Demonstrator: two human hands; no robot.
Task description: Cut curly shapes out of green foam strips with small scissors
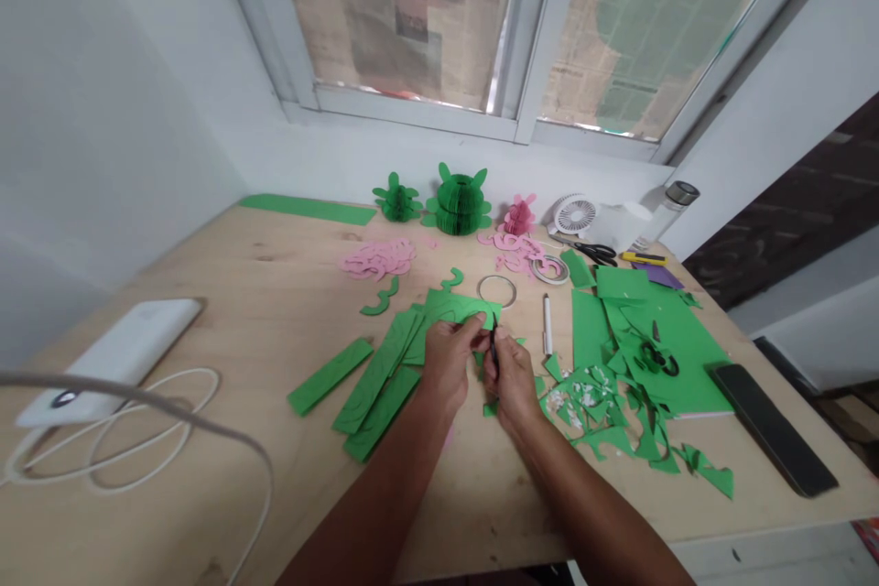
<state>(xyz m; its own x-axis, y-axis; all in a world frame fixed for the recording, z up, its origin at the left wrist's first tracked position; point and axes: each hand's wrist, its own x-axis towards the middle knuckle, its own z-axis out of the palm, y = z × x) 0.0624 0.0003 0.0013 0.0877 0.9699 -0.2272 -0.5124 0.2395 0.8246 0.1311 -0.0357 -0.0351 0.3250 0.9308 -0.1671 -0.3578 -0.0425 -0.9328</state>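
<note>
One pale wooden table (240,302) spreads before us, reaching back to a white wall. On its right side we see large flat green paper sheets (700,352), with jagged green paper scraps (645,435) lying over and in front of them. To our left rests a white rectangular block (130,357) beside a looped white cable (212,385); at the far right lies a dark oblong slab (773,426). Near the wall stands a round, pleated green paper figure (459,206). Our left hand (446,352) pinches a green paper piece marked with curved lines (453,304) between thumb and fingers, holding it above the middle of the table, next to several long green paper strips (377,375). Our right hand (515,380) has its fingers curled around small dark scissors (493,334) at the paper's right edge; we cannot tell how far the blades stand apart. Just beyond the paper lies a thin silvery ring (496,291), with a slim white pen (548,325) to its right. Smallest are the wavy green paper cutouts (376,302), left of the ring.
</note>
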